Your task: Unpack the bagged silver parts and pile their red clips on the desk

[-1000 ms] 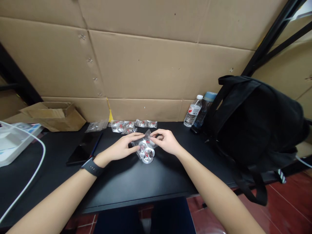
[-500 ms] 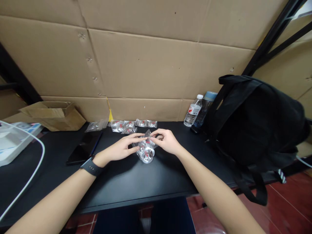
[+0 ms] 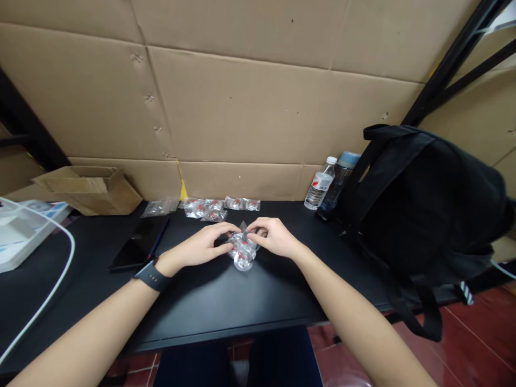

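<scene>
Between my hands on the black table (image 3: 226, 312) is a small cluster of shiny silver round pieces with red marks (image 3: 244, 259), partly wrapped in clear plastic. A peak of the clear plastic bag (image 3: 243, 227) stands up at its far side. My left hand (image 3: 205, 243) has its thumb and fingers curled around the cluster's left side, holding the bag. With thumb and fingertips, my right hand (image 3: 272, 236) pinches the plastic at the upper right. The fingertips hide part of the cluster. Behind it lie several similar clear packets (image 3: 195, 208) with red-marked pieces.
A flattish clear bag (image 3: 159, 207), a dark phone-like slab (image 3: 135, 247) and a blue pen (image 3: 160, 239) lie to the left. Beyond them are a brown paper bag (image 3: 97, 196) and a white cable (image 3: 66, 269). Two bottles (image 3: 320, 185) and a black backpack (image 3: 427, 209) stand right.
My left fingers have drawn in, lower and closer around the cluster. My right hand has shifted slightly down, still pinching the plastic. The packets behind have not moved.
</scene>
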A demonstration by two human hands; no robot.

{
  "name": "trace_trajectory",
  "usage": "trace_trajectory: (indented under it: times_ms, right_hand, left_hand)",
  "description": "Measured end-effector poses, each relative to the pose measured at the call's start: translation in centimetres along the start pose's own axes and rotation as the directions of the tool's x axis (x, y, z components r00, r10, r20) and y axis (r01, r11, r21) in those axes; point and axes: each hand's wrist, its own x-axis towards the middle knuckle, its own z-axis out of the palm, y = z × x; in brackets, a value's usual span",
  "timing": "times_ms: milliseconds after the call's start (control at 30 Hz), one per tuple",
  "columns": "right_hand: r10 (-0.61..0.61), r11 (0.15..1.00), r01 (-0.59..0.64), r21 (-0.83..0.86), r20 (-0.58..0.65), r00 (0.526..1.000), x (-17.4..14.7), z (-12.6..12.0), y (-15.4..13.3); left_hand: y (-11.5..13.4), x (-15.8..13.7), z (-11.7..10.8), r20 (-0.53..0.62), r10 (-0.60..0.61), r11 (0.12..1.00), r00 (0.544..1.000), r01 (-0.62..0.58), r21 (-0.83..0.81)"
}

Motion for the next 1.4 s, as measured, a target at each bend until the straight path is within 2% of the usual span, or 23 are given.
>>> trace_trajectory:
  times_ms: [133,300,400,500,800,1100,1400]
  right_hand:
    - [-0.024,0.999,0.025,-0.024,0.029,0.999,-0.11,0.04,-0.09]
    - [0.004,1.0,-0.002,0.03,-0.064,0.998,0.03,0.32,-0.2]
    - [0.041,0.995,-0.029,0.093,-0.128,0.991,0.15,0.37,-0.13]
    - [0.079,0.987,-0.06,0.147,-0.126,0.989,0.16,0.3,-0.14]
    - [0.097,0.97,-0.092,0.223,-0.009,0.995,-0.12,0.41,-0.81]
    - [0.125,0.958,-0.136,0.254,0.06,0.99,-0.15,0.23,-0.71]
    - [0.136,0.953,-0.15,0.265,0.072,0.988,-0.1,0.18,-0.72]
  left_hand:
    - [0.21,-0.01,-0.01,0.013,-0.023,1.0,1.0,0.023,0.002]
    - [0.01,-0.05,-0.14,-0.06,-0.043,0.998,0.997,0.045,0.042]
    - [-0.15,-0.06,-0.06,-0.123,-0.088,0.996,0.989,0.086,-0.02]
    - [-0.02,0.06,-0.01,-0.186,-0.101,0.988,0.977,0.078,-0.13]
    - [0.68,0.31,-0.46,-0.139,-0.142,0.98,0.98,0.119,-0.16]
    - [0.25,0.1,-0.36,-0.074,-0.141,0.978,0.987,0.127,-0.167]
    - [0.33,0.02,-0.33,-0.061,-0.156,0.977,0.986,0.145,-0.159]
